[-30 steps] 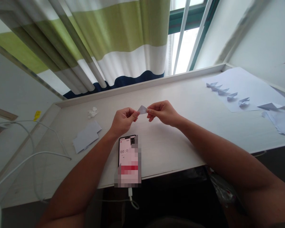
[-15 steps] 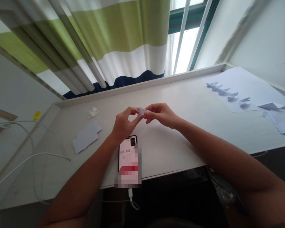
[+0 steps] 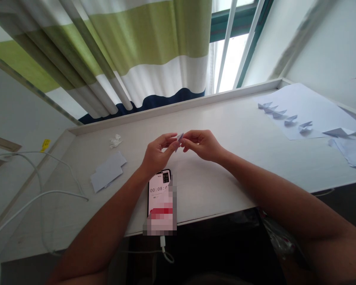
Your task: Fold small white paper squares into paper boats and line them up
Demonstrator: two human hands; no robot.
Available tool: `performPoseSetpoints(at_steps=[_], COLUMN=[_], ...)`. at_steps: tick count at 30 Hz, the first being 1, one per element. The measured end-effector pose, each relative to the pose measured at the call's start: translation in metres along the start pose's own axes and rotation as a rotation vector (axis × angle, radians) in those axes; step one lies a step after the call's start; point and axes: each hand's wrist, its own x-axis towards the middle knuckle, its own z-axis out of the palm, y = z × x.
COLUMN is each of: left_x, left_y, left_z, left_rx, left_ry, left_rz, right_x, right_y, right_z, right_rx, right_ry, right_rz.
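Observation:
Above the middle of the white desk, a small piece of folded white paper (image 3: 180, 137) stands tilted between my two hands, its pointed tip upward. My left hand (image 3: 160, 151) pinches its lower left side between thumb and fingers. From the other side, my right hand (image 3: 201, 143) closes thumb and fingertips on its right edge. Part of the paper is hidden behind the fingers. Just below my left hand lies a phone (image 3: 158, 194) showing a running timer, its lower part blurred out.
Several folded paper figures (image 3: 280, 114) stand in a row at the right, on and beside a large white sheet (image 3: 311, 103). A paper stack (image 3: 351, 152) lies near them. At left are paper pieces (image 3: 108, 172), a crumpled tissue (image 3: 115, 141) and white cables (image 3: 62, 193).
The folded paper has been turned from lying nearly flat to standing with its point up. My left fingers have shifted slightly around it, and both hands stay in about the same place.

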Motion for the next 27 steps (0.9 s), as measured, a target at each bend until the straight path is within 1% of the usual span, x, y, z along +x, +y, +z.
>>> performPoseSetpoints(at_steps=[5,7,10,14,17,20,24,27], left_x=[-0.001,0.000,0.000,0.000,-0.001,-0.001,-0.004,-0.008], left_y=[0.003,0.004,0.004,0.002,0.000,0.000,0.007,0.014], left_z=[0.002,0.003,0.005,0.005,0.004,0.005,0.009,0.012], left_rx=[0.051,0.050,0.048,0.062,0.066,0.111,0.287,0.411], left_ry=[-0.006,-0.021,-0.057,-0.098,-0.120,-0.083,0.009,0.007], left_rz=[-0.008,0.013,0.037,-0.001,-0.029,-0.024,0.014,0.084], right_x=[-0.003,-0.004,-0.004,-0.005,-0.004,-0.004,-0.005,-0.005], right_y=[0.002,0.001,0.001,0.003,0.003,-0.001,-0.006,-0.008], right_z=[0.003,0.005,0.006,0.007,0.008,0.011,0.016,0.017], right_rx=[-0.184,-0.222,-0.245,-0.298,-0.388,-0.532,-0.691,-0.772], right_ry=[0.058,0.084,0.081,0.085,0.079,0.050,0.036,0.050], right_rz=[-0.039,-0.054,-0.064,-0.065,-0.065,-0.044,0.004,0.029])
